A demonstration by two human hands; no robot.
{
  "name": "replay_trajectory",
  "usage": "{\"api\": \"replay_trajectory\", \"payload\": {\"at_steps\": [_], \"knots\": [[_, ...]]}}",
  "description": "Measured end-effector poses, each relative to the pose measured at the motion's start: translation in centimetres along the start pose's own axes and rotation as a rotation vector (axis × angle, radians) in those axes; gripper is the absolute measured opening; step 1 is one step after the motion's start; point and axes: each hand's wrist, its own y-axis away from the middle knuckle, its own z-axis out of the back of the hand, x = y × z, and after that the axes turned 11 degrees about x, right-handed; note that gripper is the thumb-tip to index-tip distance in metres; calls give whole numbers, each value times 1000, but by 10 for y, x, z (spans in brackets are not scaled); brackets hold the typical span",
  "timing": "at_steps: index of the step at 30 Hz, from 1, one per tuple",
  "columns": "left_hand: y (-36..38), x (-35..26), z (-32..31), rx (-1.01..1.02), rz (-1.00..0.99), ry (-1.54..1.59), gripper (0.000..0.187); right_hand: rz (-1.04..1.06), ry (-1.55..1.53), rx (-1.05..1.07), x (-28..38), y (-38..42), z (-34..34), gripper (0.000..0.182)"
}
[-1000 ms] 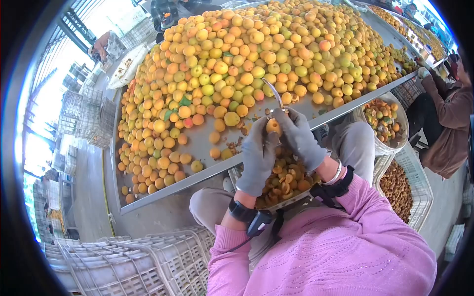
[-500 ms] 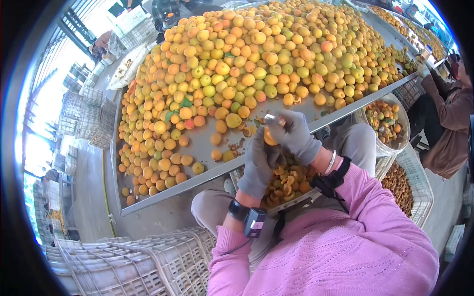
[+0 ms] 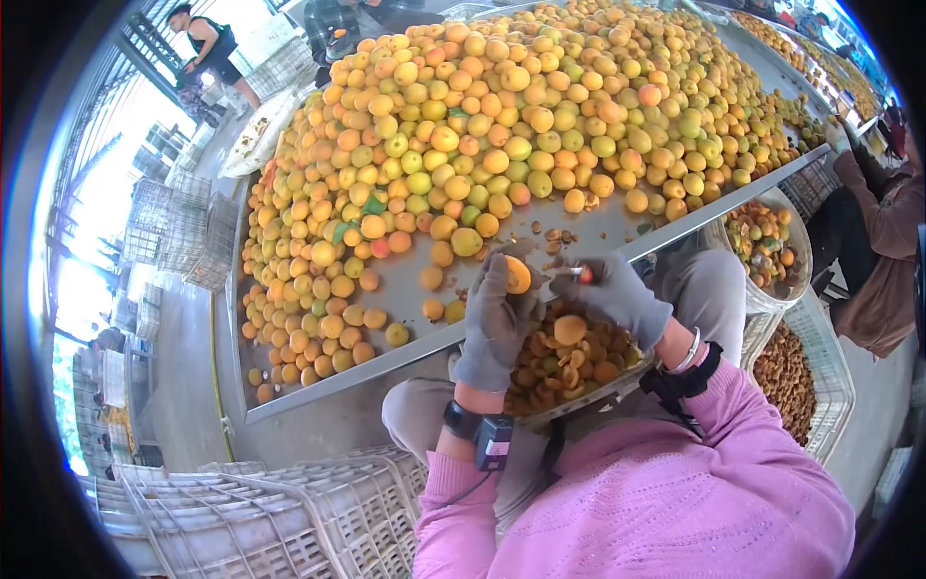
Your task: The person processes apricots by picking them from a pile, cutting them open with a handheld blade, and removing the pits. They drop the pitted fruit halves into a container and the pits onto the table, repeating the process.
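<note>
My left hand (image 3: pixel 494 323), in a grey glove, is closed around an apricot half (image 3: pixel 519 276), whose bright orange face points toward the right hand. Just right of it, my right hand (image 3: pixel 622 297), gloved too, grips a small knife (image 3: pixel 585 275) with a red part showing; its pale tip points left, apart from the fruit. Below both hands, between the knees, a container of cut apricots (image 3: pixel 555 372) is partly covered by the gloves. Whole apricots (image 3: pixel 463 145) are heaped on the metal table (image 3: pixel 405 280) in front, with scraps near its edge.
To the right stand a bucket of fruit pieces (image 3: pixel 762 241) and a crate of brown pits (image 3: pixel 783 372). A co-worker in a brown top (image 3: pixel 883 251) sits beyond them. Plastic crates (image 3: pixel 260 516) are at the lower left. Another person (image 3: pixel 214 48) stands at the far left.
My hands have moved apart, the right one going right and down with the knife. The apricot's orange face now shows in my left hand. A person has come into view at the far left.
</note>
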Motion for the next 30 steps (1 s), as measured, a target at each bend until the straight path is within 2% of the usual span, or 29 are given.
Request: {"api": "replay_trajectory", "payload": {"at_steps": [2, 3, 5, 6, 7, 8, 9, 11, 14, 16, 17, 19, 21, 23, 26, 28, 29, 30], "knots": [[-2, 4, 2, -6, 41, -71, 39, 37, -184, -168, 10, -7, -3, 28], [-3, 5, 2, -4, 79, -142, 39, 33, -192, -177, 30, -8, 1, 28], [1, 5, -8, -18, 115, -215, 38, 53, -603, -98, 66, -9, 8, 22], [3, 6, -11, -37, 138, -282, 37, 45, -612, -108, 71, -16, 5, 22], [1, 11, -13, -39, 152, -281, 37, 205, -606, -182, 75, -25, 0, 20], [-4, 18, -16, -135, 99, -202, 35, 363, -598, -254, 77, -32, -7, 19], [-7, 22, -18, -229, 38, -123, 33, 358, -602, -254, 78, -39, -13, 19], [-6, 25, -16, -171, 47, 3, 32, 332, -780, -274, 78, -51, -23, 19], [-6, 20, -22, -140, 51, 25, 32, 353, -633, -305, 69, -58, -37, 17], [-6, 20, -15, -125, 47, -175, 31, 378, -562, -300, 65, -62, -42, 18], [-5, 23, -12, -131, 44, -171, 31, 364, -524, -269, 63, -64, -43, 19], [-5, 29, -7, -364, 116, -278, 30, 350, -484, -230, 74, -65, -43, 20], [-5, 31, -3, -330, 37, -392, 31, 33, -593, -198, 88, -63, -39, 23], [-5, 33, -3, -286, -36, -508, 31, 27, -657, -186, 81, -68, -37, 24], [-9, 34, -2, -408, 4, -502, 33, -21, -793, -160, 68, -78, -33, 25], [-10, 38, 11, -368, -13, -845, 34, -63, -877, -152, 58, -84, -30, 25], [-9, 43, 16, -367, -14, -851, 34, -105, -1009, -148, 52, -88, -27, 24], [-7, 42, 12, -317, -185, -1023, 36, -148, -1141, -144, 50, -90, -26, 24]]}}
